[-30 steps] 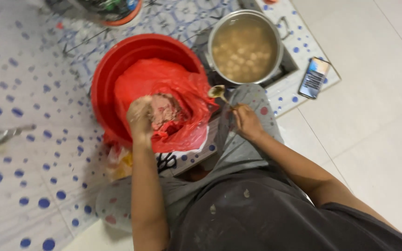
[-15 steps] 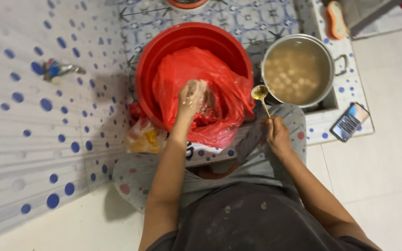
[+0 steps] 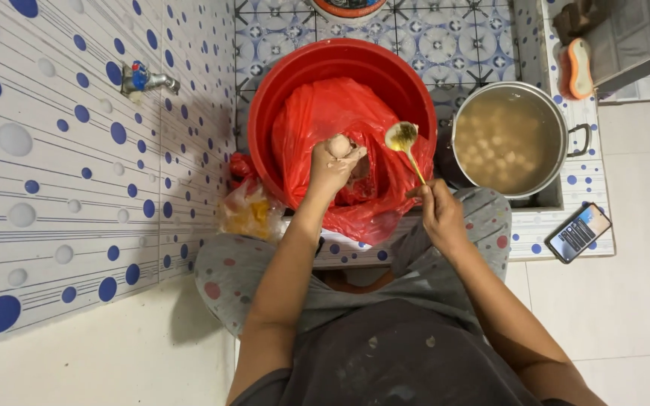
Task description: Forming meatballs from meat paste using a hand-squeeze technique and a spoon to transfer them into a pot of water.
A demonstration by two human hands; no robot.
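Left hand (image 3: 332,167) is closed into a fist around a lump of pale pink paste (image 3: 339,145), and a rounded ball of it bulges out at the top of the fist between thumb and forefinger. Directly beneath and around that hand lies a red plastic bag (image 3: 317,120), spread open inside a large red basin (image 3: 287,75).

Right hand (image 3: 439,216) sits just to the right of the left one and a little nearer the body, its fingers pinched shut on the thin handle of a metal spoon (image 3: 402,137). The spoon's bowl points away from the body and hovers just beside the ball of paste, to its right, above the bag, not touching it.

Further right of the right hand stands a steel pot (image 3: 562,128) with side handles, full of cloudy broth in which pale round balls float. Beyond the pot, near the right knee, a phone (image 3: 579,232) lies on the tiled ledge with its screen lit.

Left of the left hand, a small crumpled clear bag (image 3: 248,213) rests against the basin's outer wall, and a wall tap (image 3: 144,77) sticks out from the blue-dotted tiles. The person sits cross-legged in dotted grey trousers.
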